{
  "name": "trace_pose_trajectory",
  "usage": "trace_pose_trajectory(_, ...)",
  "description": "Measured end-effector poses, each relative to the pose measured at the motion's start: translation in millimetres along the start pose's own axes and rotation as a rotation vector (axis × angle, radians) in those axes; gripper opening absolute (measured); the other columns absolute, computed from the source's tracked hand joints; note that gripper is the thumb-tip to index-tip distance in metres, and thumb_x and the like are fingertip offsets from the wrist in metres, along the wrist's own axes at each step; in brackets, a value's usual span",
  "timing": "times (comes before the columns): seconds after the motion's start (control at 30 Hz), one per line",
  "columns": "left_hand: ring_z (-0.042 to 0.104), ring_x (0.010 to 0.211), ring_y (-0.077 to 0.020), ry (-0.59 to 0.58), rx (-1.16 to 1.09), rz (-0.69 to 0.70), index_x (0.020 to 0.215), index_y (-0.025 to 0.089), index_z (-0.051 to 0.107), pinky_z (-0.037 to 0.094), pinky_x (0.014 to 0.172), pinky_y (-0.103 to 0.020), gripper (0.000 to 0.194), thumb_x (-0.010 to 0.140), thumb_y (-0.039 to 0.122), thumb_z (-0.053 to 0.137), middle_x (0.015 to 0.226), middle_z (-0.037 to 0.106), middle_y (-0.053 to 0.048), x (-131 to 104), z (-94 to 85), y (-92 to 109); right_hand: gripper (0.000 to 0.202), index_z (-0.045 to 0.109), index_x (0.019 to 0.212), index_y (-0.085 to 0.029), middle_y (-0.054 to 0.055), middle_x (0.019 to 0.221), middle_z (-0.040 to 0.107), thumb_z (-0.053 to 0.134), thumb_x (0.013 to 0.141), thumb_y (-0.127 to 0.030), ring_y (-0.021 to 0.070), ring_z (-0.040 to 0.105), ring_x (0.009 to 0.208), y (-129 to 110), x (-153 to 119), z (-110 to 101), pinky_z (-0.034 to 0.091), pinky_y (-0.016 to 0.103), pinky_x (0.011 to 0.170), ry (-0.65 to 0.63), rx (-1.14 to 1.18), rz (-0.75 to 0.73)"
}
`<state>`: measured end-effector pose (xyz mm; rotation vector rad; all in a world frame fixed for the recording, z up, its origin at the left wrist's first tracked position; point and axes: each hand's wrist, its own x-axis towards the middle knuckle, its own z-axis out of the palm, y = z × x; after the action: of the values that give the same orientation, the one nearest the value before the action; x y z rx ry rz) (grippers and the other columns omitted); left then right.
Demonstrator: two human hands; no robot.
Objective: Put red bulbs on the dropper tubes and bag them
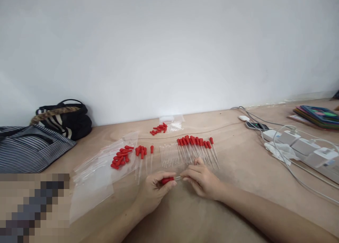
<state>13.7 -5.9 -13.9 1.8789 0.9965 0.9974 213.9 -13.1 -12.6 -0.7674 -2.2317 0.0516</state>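
My left hand (pixel 156 188) is closed on a red rubber bulb (pixel 167 180). A clear glass tube (pixel 178 178) runs from the bulb's open end to my right hand (pixel 198 179), whose fingers pinch it. Just beyond my hands lies a row of clear tubes without bulbs (pixel 169 155). To its right are several droppers with red bulbs (pixel 194 141), side by side, and a few more droppers (pixel 141 152) lie to its left. Loose red bulbs (pixel 122 158) rest on a clear plastic bag (pixel 92 179), and a smaller group of red bulbs (pixel 159 128) lies farther back.
A small clear bag (pixel 174 125) lies near the wall. Striped and black bags (pixel 37 147) stand at the left. On the right are a power strip with white chargers (pixel 304 147), cables, a black device (pixel 256 126) and stacked colourful boards (pixel 317 116).
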Motion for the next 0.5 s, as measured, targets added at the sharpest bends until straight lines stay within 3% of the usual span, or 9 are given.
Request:
trace_pose_trajectory(0.1, 0.063, 0.075, -0.0159, 0.007, 0.066, 0.05, 0.101, 0.022, 0.06, 0.053, 0.07, -0.028, 0.033, 0.069, 0.027, 0.064, 0.087, 0.067, -0.003, 1.4, -9.4, 0.8, 0.017, 0.054, 0.086, -0.016, 0.001, 0.065, 0.058, 0.037, 0.084, -0.014, 0.0116, 0.046, 0.057, 1.0, 1.6, -1.1, 0.027, 0.029, 0.064, 0.008, 0.021, 0.026)
trace_pose_trajectory(0.23, 0.062, 0.068, -0.0137, -0.011, 0.224, 0.231, 0.083, 0.022, 0.065, 0.051, 0.064, -0.024, 0.011, 0.075, 0.022, 0.058, 0.076, 0.067, -0.002, 3.6, -16.8, 7.7, 0.017, 0.054, 0.087, -0.015, 0.002, 0.069, 0.06, 0.038, 0.083, -0.012, 0.0119, 0.047, 0.059, -1.0, 1.7, -0.8, 0.027, 0.029, 0.065, 0.018, 0.032, 0.038)
trace_pose_trajectory(0.3, 0.061, 0.067, -0.0131, -0.022, 0.213, 0.251, 0.079, 0.022, 0.066, 0.05, 0.062, -0.022, 0.011, 0.076, 0.02, 0.056, 0.074, 0.067, -0.002, 4.5, -16.7, 10.4, 0.017, 0.055, 0.087, -0.016, 0.002, 0.069, 0.06, 0.039, 0.083, -0.012, 0.0118, 0.048, 0.058, -2.1, 1.4, -0.2, 0.027, 0.029, 0.065, 0.019, 0.047, 0.054)
trace_pose_trajectory(0.37, 0.062, 0.069, -0.0133, 0.017, 0.132, 0.182, 0.082, 0.022, 0.065, 0.05, 0.065, -0.023, 0.011, 0.075, 0.02, 0.057, 0.076, 0.066, -0.001, 4.8, -13.2, 11.1, 0.016, 0.056, 0.087, -0.016, 0.002, 0.068, 0.061, 0.04, 0.083, -0.013, 0.0116, 0.049, 0.059, -3.5, 1.2, 0.7, 0.028, 0.029, 0.065, 0.03, 0.076, 0.092)
trace_pose_trajectory(0.5, 0.062, 0.07, -0.0139, 0.186, -0.262, -0.141, 0.095, 0.02, 0.056, 0.051, 0.066, -0.025, 0.029, 0.067, 0.026, 0.065, 0.074, 0.065, 0.0, 2.7, 4.1, 11.3, 0.014, 0.058, 0.086, -0.016, 0.001, 0.066, 0.062, 0.044, 0.083, -0.016, 0.0105, 0.05, 0.056, -9.0, 1.5, 4.3, 0.03, 0.028, 0.064, 0.107, 0.15, 0.199)
